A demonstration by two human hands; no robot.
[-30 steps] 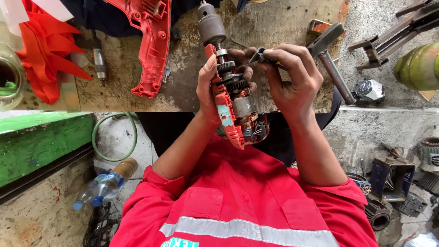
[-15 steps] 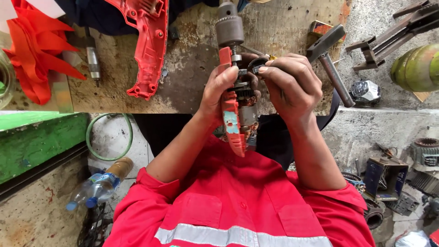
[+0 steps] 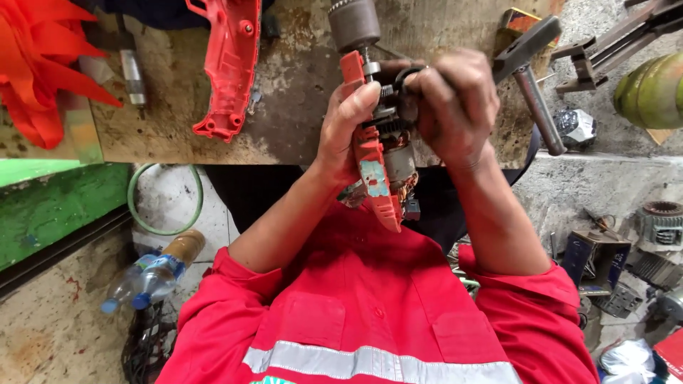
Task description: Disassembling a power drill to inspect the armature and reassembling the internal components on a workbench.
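My left hand [image 3: 347,128] grips an opened electric drill [image 3: 377,171], a red half shell with the motor and gears bare. Its grey chuck [image 3: 353,25] points away from me, over the workbench. My right hand [image 3: 455,107] is closed on a small dark ring-shaped part [image 3: 407,99] at the drill's gear end, just behind the chuck. Both hands hold the drill in the air in front of my red shirt. The other red housing half [image 3: 228,71] lies on the bench to the left.
The stained wooden workbench [image 3: 299,121] also carries a hammer [image 3: 530,78], a metal cylinder [image 3: 132,71] and a red plastic fan-shaped piece [image 3: 43,64]. Plastic bottles [image 3: 153,274] and a green hose loop [image 3: 167,199] lie on the floor at left. Metal motor parts [image 3: 654,235] sit at right.
The drill has swung from tilted to nearly upright and risen toward the bench. My right hand has closed in over the gear end with the dark part.
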